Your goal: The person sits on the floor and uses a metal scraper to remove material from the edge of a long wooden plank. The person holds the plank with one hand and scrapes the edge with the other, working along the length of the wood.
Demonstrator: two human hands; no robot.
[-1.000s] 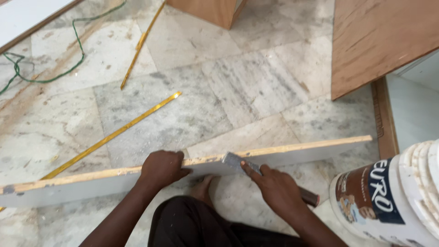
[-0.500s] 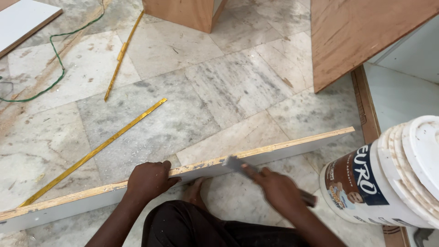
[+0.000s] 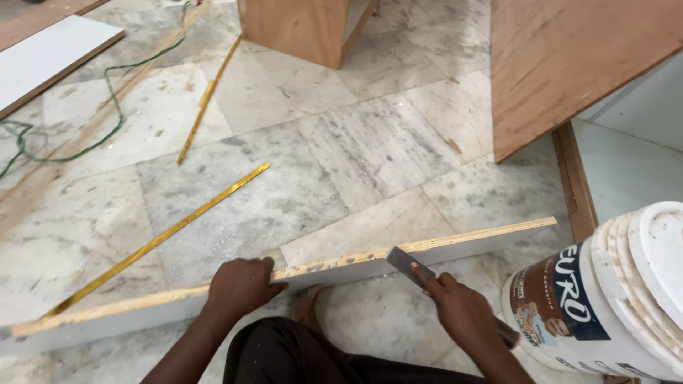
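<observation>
Plywood strip (image 3: 299, 274), flat metal file (image 3: 407, 264)

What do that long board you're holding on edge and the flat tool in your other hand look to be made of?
The long board looks like plywood: its raw top edge shows tan layers, and its face carries a smooth pale grey-white laminate. The flat tool in the right hand seems to be dull grey metal. The left hand steadies the board.

Grey-veined marble floor (image 3: 370, 149), perhaps dusty, with a plywood cabinet (image 3: 306, 28) behind.
</observation>
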